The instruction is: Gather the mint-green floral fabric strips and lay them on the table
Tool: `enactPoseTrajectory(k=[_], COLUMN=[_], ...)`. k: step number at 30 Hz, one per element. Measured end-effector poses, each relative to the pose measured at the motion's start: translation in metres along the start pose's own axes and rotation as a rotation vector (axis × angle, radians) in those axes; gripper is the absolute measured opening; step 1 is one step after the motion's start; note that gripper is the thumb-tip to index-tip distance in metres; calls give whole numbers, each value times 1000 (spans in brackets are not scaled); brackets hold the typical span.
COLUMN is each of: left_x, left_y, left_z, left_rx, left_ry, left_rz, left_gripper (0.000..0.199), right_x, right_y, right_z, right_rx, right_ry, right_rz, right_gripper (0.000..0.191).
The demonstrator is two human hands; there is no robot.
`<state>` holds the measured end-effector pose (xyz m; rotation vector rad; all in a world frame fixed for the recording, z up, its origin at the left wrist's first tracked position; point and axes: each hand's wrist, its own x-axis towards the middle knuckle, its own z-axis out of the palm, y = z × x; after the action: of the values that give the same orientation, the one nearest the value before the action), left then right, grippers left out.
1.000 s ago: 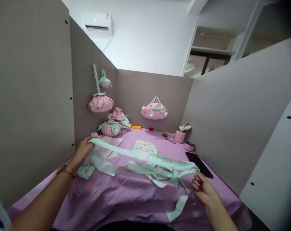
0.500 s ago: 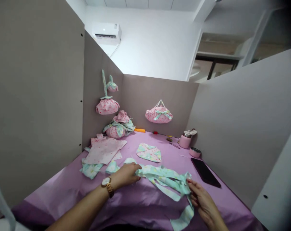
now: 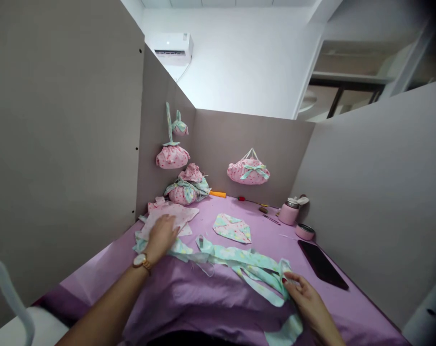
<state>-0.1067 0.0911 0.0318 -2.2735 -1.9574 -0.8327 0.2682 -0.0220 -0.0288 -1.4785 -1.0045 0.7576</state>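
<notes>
Mint fabric strip runs across the lower middle of the frame, a hand at each end.

The mint strip [image 3: 236,257] lies left to right on the purple counter [image 3: 189,298]. The left hand [image 3: 161,236] presses open and flat on its left end beside the pink cloth [image 3: 173,214]; the right hand [image 3: 306,298] seems to pinch its right end. The pink jar [image 3: 288,212], upper right, looks lidded.
</notes>
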Motion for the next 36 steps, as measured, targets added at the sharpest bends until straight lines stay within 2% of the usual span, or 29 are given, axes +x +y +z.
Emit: enactPoseTrajectory(k=[3,6,9,16,23,31,36], left_x=[10,17,18,8,-1,1,11], left_y=[-36,-54,-48,-10,5,5,-20], left_z=[-7,-7,2,27,36,34,23], left_rx=[106,146,151,142,147,119,79], left_ry=[47,10,-7,-61,-162,-217,-205], left_rz=[-178,-206,-136,71,124,110,70], left_gripper=[30,26,25,25,25,25,25], right_x=[1,4,5,7,8,4,2], right_y=[-1,1,5,13,17,9,6], right_z=[2,3,3,1,-1,2,1], right_rx=[-46,-8,32,68,100,139,170], right_ry=[7,3,-2,-21,-36,-17,-18], right_rz=[-5,-5,-31,-35,-23,-33,-30], right_gripper=[43,38,32,28,30,25,25])
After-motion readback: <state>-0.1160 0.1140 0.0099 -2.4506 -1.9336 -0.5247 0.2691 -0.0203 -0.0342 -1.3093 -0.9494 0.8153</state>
